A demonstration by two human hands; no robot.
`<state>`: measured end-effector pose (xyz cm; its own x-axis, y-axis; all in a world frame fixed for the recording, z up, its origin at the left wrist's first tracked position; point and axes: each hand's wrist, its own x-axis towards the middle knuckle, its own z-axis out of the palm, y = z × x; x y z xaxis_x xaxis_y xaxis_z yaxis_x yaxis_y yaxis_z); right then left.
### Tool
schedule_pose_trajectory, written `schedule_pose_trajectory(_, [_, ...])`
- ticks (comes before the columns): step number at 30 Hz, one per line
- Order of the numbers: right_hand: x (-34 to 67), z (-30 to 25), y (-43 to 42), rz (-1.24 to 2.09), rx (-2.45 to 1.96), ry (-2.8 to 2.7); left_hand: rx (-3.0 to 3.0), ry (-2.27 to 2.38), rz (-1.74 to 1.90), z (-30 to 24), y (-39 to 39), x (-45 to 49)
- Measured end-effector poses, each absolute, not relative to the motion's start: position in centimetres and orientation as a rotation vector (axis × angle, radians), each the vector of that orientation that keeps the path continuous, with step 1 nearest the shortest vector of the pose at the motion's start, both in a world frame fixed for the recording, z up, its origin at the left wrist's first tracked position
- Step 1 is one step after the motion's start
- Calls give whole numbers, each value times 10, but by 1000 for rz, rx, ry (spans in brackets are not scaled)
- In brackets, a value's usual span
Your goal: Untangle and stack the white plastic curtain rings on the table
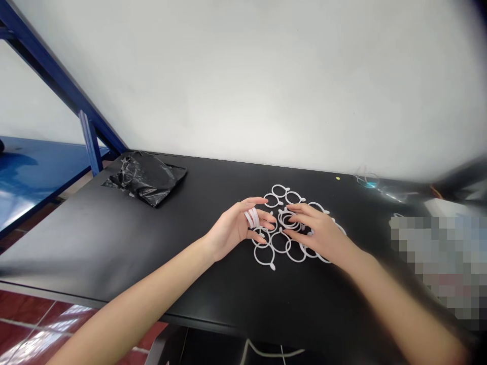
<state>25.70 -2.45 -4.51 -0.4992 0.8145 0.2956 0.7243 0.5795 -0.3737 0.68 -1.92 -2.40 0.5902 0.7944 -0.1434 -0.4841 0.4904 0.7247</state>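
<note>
Several white plastic rings (280,242) with small tabs lie in a flat cluster on the black table (114,238). My left hand (238,225) sits at the cluster's left edge with a few white rings (252,217) stacked around its fingers, fingers curled about them. My right hand (317,228) rests on the right side of the cluster, its fingers stretched toward a small pile of rings (288,219) at the centre and touching them.
A crumpled black plastic bag (146,176) lies at the back left of the table. A clear plastic item (368,180) sits at the back right by the white wall. Blue metal frame (89,142) stands left. A blurred patch covers the right.
</note>
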Motion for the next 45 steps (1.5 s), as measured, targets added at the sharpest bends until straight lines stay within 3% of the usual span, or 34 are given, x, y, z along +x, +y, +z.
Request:
schedule_pose_trajectory(8, [243, -28, -31, 318, -1152, -2090, 750, 532, 768, -21, -22, 7])
schedule_pose_trajectory(13, [229, -21, -42, 630, -1045, -1732, 771, 424, 709, -15, -29, 11])
schedule_pose_trajectory(18, [217, -23, -53, 827, -991, -1759, 714, 354, 687, -14, -34, 13])
schedule_pose_trajectory(30, [218, -19, -54, 731, -1079, -1546, 811, 292, 749, -17, -32, 11])
schedule_pose_trajectory(38, [214, -13, -56, 1792, -935, -1446, 1898, 300, 946, -16, -54, 19])
schedule_pose_trajectory(41, [205, -8, -63, 1868, -928, -1451, 1964, 244, 805, -22, -61, 27])
schedule_pose_trajectory(45, [200, -4, -69, 1699, -1003, -1468, 1752, 316, 698, -22, -65, 27])
